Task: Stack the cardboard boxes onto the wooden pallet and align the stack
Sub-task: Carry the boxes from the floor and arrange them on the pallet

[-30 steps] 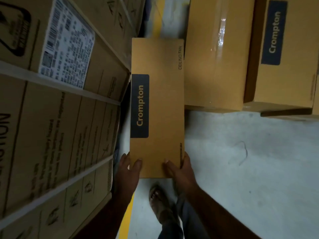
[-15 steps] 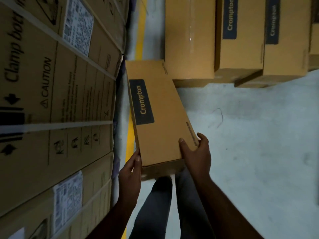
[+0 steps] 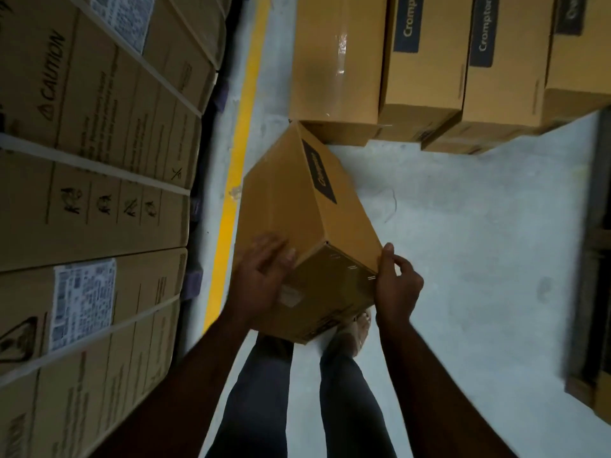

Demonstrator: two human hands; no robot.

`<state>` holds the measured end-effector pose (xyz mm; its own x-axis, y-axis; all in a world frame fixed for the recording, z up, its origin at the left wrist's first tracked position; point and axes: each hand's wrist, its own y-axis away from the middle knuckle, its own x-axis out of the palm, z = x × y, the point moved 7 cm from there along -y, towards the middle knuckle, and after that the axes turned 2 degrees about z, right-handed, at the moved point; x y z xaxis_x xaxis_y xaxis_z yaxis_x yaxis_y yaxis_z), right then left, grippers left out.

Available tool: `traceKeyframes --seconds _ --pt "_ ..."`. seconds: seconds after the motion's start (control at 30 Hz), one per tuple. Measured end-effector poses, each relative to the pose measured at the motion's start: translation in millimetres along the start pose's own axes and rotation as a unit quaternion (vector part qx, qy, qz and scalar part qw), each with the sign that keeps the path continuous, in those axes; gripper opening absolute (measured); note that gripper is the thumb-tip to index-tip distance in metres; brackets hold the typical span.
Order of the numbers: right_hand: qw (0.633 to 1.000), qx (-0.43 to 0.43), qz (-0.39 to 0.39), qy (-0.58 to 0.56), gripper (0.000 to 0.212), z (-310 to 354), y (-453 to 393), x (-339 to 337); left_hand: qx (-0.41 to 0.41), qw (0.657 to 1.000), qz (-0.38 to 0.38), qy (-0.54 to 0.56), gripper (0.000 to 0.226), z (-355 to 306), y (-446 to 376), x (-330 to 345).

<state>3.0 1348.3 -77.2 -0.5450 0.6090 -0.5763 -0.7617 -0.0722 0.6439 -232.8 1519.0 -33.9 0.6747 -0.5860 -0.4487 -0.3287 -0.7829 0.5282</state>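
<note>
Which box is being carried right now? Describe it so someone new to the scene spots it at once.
Start at the yellow floor line beside the strapped cartons. Just right of it, over the grey floor, a long Crompton box is held at its near end by the left hand and right hand. Unlike the row of Crompton boxes behind, it is tilted and off the floor.

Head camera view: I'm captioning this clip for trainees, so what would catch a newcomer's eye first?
A long Crompton carton, held tilted at centre, the left hand flat on its side and the right hand at its near corner. A yellow floor line runs beside it. A row of Crompton boxes stands at top right, tall strapped cartons on the left.
</note>
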Motion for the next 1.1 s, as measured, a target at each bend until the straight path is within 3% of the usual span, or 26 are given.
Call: traceKeyframes --seconds 0.07,0.1,0.13,0.2,0.3,0.37,0.47,0.53,0.7,0.8,0.9,1.1 --pt "0.999 0.024 -0.012 0.034 0.071 0.9 -11.9 -3.8 -0.186 0.975 -0.103 -0.058 0.083 41.7 6.0 -18.6" --pt "0.998 0.022 0.001 0.052 0.076 3.6 -15.2 -3.2 -0.29 0.95 -0.117 -0.029 0.102 64.1 18.9 -22.4" --pt "0.997 0.011 0.028 0.069 0.076 8.5 -18.3 -0.7 -0.37 0.923 -0.098 0.038 0.116 83.1 31.7 -17.4" --pt "0.975 -0.069 0.132 0.167 0.068 22.9 -25.9 11.2 -0.436 0.881 -0.018 0.183 0.121 102.3 44.7 4.8" --pt "0.889 -0.192 0.287 0.301 0.058 48.6 -26.2 29.5 -0.409 0.881 0.0 0.239 0.108 111.5 38.2 10.0" --pt "0.876 -0.175 0.373 0.25 0.073 64.6 -15.8 40.1 -0.39 0.886 0.02 0.251 0.106 108.3 32.1 12.3" --pt "0.863 -0.111 0.452 0.195 0.123 78.5 3.4 49.9 -0.369 0.895 0.038 0.248 0.109 97.8 24.8 12.1" --pt "0.858 -0.074 0.485 0.152 0.123 75.7 10.6 45.2 -0.357 0.909 0.015 0.216 0.105 89.2 23.2 7.1" --pt "0.867 -0.025 0.489 0.094 0.094 44.6 19.9 -19.6 -0.29 0.944 -0.051 0.147 0.077 39.6 61.3 0.6" --pt "0.894 -0.014 0.445 0.055 0.096 33.0 40.8 -79.8 -0.247 0.958 -0.075 0.127 0.075 3.1 101.9 3.7" --pt "0.913 -0.058 0.402 0.035 0.105 29.8 73.2 -146.9 -0.207 0.968 -0.046 0.137 0.079 -38.5 143.2 13.8" --pt "0.911 -0.131 0.389 0.036 0.095 4.3 145.3 -265.9 -0.102 0.987 0.016 0.125 0.081 -108.9 220.1 24.9"
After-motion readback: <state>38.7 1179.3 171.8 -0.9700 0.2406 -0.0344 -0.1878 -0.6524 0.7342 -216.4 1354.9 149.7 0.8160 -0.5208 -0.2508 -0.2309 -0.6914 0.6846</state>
